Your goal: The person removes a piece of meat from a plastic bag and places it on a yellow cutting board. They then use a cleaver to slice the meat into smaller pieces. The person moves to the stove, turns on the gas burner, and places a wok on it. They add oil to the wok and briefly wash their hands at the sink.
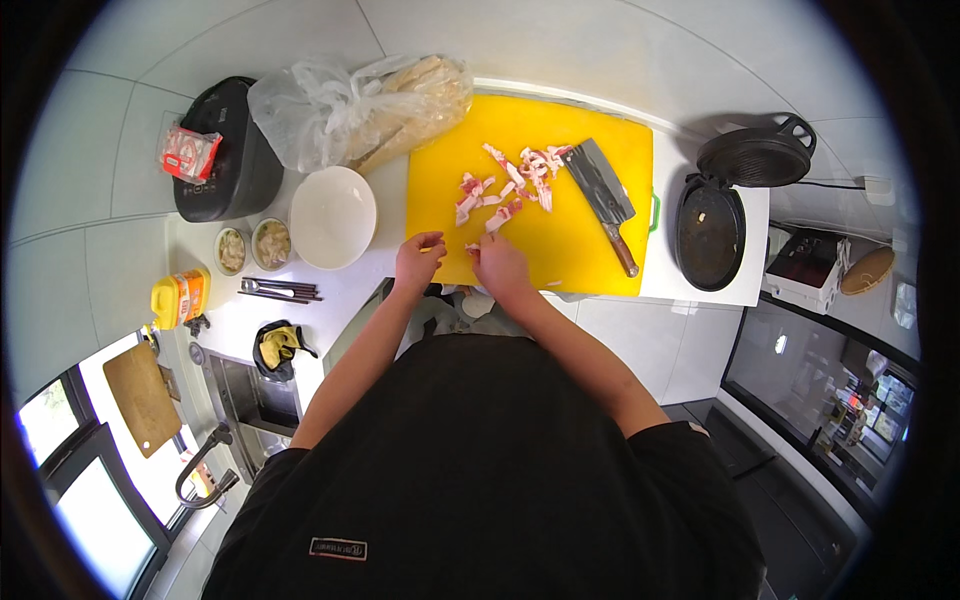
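A yellow cutting board (442, 202) lies before me with several strips of raw fatty meat (536, 169) spread over its middle. My right hand (501, 266) is over the board's near edge, its fingertips at a small piece of meat (472, 247), just below a larger strip (503, 215). Whether the fingers pinch a piece cannot be made out. To its left, my left hand (421, 262) is at the board's near left edge with fingers curled apart, nothing seen in it. A cleaver (600, 184) with a wooden handle rests on the board's right side.
Left of the board are a white bowl (334, 217), two small bowls of food (271, 244), chopsticks (300, 291) and a black appliance (232, 165). A plastic bag (322, 112) overlaps the board's back left corner. An open electric griddle (710, 240) stands at right.
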A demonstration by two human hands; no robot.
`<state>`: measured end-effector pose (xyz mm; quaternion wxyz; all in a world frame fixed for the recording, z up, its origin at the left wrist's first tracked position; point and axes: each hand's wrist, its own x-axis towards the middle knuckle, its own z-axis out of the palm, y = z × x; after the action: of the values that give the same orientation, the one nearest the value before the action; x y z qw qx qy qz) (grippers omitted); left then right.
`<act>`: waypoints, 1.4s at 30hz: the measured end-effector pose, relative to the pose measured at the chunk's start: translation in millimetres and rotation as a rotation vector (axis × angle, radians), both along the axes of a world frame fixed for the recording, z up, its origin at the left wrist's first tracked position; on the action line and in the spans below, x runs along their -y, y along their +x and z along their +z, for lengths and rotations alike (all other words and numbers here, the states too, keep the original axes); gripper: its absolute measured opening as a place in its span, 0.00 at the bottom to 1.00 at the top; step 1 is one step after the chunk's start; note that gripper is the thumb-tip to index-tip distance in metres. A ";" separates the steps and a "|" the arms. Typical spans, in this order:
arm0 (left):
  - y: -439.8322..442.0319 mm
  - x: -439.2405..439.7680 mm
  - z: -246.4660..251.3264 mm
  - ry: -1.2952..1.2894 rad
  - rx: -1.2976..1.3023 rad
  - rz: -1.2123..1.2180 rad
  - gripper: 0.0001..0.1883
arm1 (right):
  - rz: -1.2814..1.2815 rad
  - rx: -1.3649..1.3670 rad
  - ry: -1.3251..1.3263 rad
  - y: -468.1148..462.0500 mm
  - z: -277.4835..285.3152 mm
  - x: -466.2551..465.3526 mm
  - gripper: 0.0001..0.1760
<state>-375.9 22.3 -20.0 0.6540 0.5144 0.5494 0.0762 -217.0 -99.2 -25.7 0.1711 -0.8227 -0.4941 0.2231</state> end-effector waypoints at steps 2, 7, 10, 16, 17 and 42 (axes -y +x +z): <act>3.0 7.1 5.4 -0.180 0.024 -0.004 0.20 | -0.102 -0.230 -0.003 6.0 5.2 2.2 0.14; 16.0 11.8 30.2 -0.430 0.298 0.022 0.18 | -0.367 -1.025 0.038 24.8 42.8 5.6 0.20; 22.7 4.9 47.2 -0.469 0.396 0.026 0.16 | -0.365 -1.064 0.036 34.2 67.7 4.6 0.21; 32.7 0.1 63.6 -0.324 0.346 -0.032 0.15 | -0.432 -1.142 0.060 37.0 89.5 2.4 0.19; 33.1 0.2 63.0 -0.318 0.352 -0.015 0.15 | -0.467 -1.190 0.068 35.9 89.1 2.8 0.19; 53.5 -10.8 26.2 0.044 0.097 0.068 0.15 | -0.025 0.260 0.091 120.7 26.7 -72.7 0.15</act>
<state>-322.4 33.1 6.1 0.6654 0.5053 0.5324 0.1356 -96.3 -26.5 1.0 0.1454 -0.8422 -0.5114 0.0897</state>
